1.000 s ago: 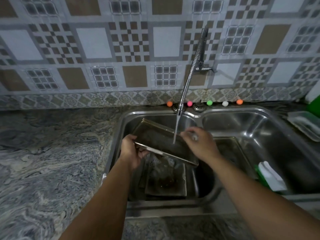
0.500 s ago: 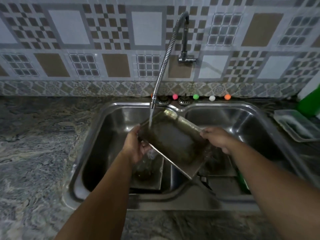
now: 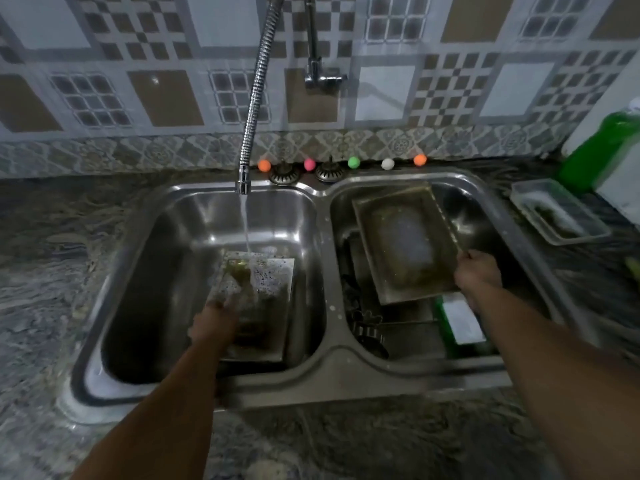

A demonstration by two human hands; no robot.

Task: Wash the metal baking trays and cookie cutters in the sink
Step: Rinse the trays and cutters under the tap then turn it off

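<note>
Water from the faucet [image 3: 243, 183] struck the dirty tray [image 3: 263, 299] beneath; the blurred left hand [image 3: 214, 323] reached there, grip unclear, while the right hand [image 3: 479, 273] gripped another tray [image 3: 401, 244] right of it.

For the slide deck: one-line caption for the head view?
Right hand holds a tray in the right basin while left hand reaches a dirty tray under the running tap.

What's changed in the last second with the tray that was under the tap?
The right hand carried the rectangular metal baking tray from under the flexible tap into the right basin. The left hand let go and reached for the dirty tray in the left basin. Water keeps running.
</note>
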